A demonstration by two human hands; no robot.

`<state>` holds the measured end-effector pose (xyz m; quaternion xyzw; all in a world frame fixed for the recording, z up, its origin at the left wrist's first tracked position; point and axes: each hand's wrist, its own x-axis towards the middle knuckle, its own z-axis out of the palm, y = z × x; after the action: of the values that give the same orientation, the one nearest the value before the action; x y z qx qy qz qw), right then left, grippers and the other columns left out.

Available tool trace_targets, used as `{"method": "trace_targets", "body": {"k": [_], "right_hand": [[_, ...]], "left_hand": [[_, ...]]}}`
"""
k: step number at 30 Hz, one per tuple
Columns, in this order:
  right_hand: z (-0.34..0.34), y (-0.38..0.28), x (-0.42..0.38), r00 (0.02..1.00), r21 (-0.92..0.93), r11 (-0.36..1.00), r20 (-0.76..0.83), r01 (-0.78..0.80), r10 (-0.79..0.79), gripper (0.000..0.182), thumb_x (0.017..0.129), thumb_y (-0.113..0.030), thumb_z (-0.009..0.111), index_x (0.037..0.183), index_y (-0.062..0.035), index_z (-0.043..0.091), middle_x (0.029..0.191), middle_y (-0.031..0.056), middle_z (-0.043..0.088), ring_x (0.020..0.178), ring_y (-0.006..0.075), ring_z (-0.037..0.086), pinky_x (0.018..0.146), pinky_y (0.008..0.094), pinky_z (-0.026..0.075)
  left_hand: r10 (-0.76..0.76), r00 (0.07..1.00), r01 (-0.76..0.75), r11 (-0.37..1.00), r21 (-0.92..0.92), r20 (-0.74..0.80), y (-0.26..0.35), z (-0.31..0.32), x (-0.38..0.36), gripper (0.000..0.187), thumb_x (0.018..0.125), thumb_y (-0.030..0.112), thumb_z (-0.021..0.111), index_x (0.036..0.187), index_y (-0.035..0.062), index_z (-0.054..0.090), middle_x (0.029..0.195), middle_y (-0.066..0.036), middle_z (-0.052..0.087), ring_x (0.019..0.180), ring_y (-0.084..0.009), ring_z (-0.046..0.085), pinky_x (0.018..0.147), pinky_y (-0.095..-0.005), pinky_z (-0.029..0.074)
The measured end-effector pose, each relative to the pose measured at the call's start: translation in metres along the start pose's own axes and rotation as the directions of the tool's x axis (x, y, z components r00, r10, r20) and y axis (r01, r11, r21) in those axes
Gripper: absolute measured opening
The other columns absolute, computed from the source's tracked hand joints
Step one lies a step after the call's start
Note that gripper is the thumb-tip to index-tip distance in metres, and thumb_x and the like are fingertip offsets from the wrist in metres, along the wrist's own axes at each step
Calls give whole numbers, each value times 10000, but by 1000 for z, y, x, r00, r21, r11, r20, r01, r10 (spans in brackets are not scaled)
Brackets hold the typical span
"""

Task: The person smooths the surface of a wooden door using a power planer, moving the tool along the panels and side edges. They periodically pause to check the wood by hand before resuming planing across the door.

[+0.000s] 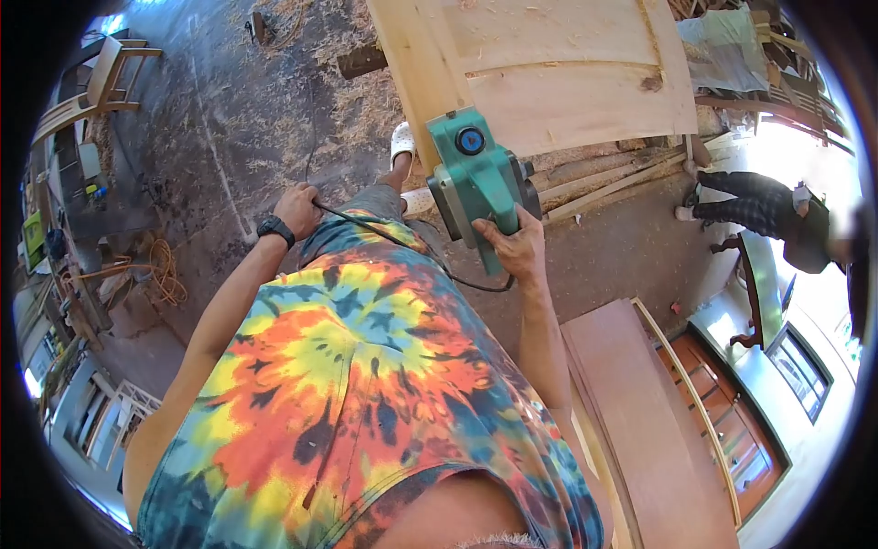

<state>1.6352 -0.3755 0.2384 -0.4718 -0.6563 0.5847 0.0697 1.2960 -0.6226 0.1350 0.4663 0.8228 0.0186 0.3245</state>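
My right hand (519, 240) is wrapped round the rear handle of a green electric planer (477, 174). The planer sits at the near end of a long pale board edge (422, 73), part of a wooden door panel (567, 78). From the planer's handle a black power cord (393, 240) loops across my front to my left hand (297, 212), whose fingers are closed on it. A dark watch is on my left wrist. The planer's underside and its contact with the wood are hidden.
Shavings cover the floor (210, 119). Timber strips (604, 188) lie beneath the panel. Brown boards (640, 412) lean at lower right, and a person (768, 206) stands at far right. An orange cord (165, 274) lies coiled at left, near a wooden chair (105, 78).
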Motion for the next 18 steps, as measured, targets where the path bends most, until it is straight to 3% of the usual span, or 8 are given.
{"method": "trace_targets", "body": {"k": [10,11,14,18], "right_hand": [[10,-45,78,988,-54,986,-14,155,-156,404,793,-338,865,876,17,689,717,124,695,648,114,624,604,326,512],[12,-53,83,994,-115,988,-10,105,-107,402,796,-341,861,863,13,682,710,120,692,636,122,619,600,332,512],[36,-61,66,989,-5,989,-37,145,-145,408,792,-343,862,865,12,675,702,123,683,616,141,618,597,337,513],[34,-50,16,998,-76,995,11,58,-57,425,786,-332,870,909,21,668,751,154,705,677,159,675,620,339,522]], "left_hand": [[-86,994,81,994,-78,-62,0,-13,13,134,809,115,617,880,8,658,988,-202,641,977,-408,618,858,-482,502],[-88,995,84,994,-74,-54,3,-14,11,134,809,115,617,880,8,658,988,-202,641,977,-408,618,858,-482,502],[-105,992,102,993,-58,-67,-12,-23,-10,139,823,127,624,885,7,655,987,-206,644,979,-410,621,861,-487,501],[-141,990,141,989,33,-12,-23,-22,-26,149,829,147,640,879,7,649,985,-203,642,984,-410,621,872,-482,501]]}}
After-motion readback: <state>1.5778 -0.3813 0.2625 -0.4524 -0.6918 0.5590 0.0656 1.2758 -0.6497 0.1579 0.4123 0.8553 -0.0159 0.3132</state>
